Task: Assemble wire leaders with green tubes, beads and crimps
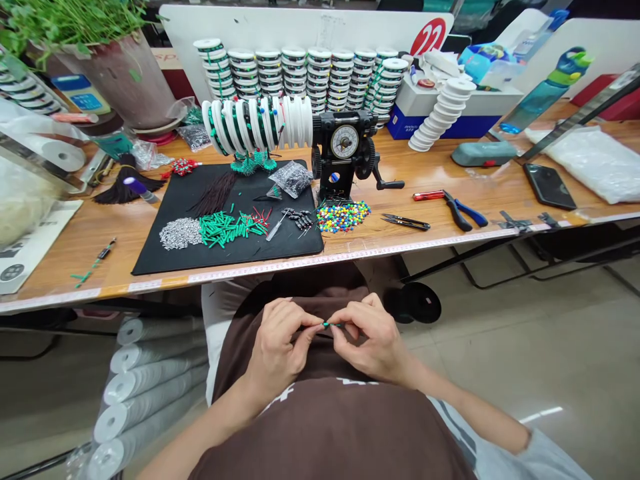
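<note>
Over the lap, the left hand [275, 350] and the right hand [373, 343] pinch a small thin green tube piece [329, 325] between their fingers [310, 331], below the wooden bench [440, 230] edge.

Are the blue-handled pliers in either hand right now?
No, the blue-handled pliers lie on the table while both hands pinch a small green piece.

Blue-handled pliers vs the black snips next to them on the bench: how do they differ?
The pliers have blue handles and dark jaws; the snips are all black. The pliers look bulkier, with handles splayed apart; the snips are slimmer and lie nearly flat in a narrow line. The pliers lie further right, beside a red-handled tool. Both rest untouched on the wooden bench, apart from the left hand and right hand.
</note>
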A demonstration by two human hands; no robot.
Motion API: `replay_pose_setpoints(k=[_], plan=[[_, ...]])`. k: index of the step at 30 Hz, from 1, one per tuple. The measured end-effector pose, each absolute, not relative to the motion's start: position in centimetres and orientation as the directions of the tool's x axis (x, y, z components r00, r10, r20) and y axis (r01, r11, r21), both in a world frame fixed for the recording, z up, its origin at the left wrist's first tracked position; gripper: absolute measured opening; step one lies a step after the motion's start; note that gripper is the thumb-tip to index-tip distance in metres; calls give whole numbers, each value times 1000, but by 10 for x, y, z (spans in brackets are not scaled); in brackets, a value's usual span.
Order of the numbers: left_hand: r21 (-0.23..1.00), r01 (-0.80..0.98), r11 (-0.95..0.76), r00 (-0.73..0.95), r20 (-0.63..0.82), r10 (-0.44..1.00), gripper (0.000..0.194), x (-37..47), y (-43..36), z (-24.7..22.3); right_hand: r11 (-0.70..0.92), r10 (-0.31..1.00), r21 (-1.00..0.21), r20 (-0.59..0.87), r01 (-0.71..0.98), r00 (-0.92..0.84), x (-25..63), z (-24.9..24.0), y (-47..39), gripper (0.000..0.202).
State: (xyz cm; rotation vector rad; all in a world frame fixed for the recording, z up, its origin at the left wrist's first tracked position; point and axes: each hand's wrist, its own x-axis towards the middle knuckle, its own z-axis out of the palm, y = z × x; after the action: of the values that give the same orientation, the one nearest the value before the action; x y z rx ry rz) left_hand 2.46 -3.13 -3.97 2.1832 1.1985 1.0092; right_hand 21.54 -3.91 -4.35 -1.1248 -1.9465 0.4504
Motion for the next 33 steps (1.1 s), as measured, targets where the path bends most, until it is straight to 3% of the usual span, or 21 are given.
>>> replay_pose_setpoints(k=[13, 18, 27, 33], plan=[[641, 499, -583, 451, 382, 806, 12, 24, -33, -41, 540, 834, -650, 500, 534, -235, 216, -47, -46, 9], [649, 467, -601, 446, 414, 793, 3, 23, -33, -44, 520, 851, -669, 458, 531, -256, 220, -49, -47, 5], [665, 472, -579, 462, 373, 805, 12, 20, -36, -43, 510, 859, -679, 441, 528, -261, 214, -55, -45, 7], [671, 487, -559, 414, 386, 824, 7, 20, -32, -41, 437, 898, -737, 319, 516, -304, 226, -47, -43, 8]])
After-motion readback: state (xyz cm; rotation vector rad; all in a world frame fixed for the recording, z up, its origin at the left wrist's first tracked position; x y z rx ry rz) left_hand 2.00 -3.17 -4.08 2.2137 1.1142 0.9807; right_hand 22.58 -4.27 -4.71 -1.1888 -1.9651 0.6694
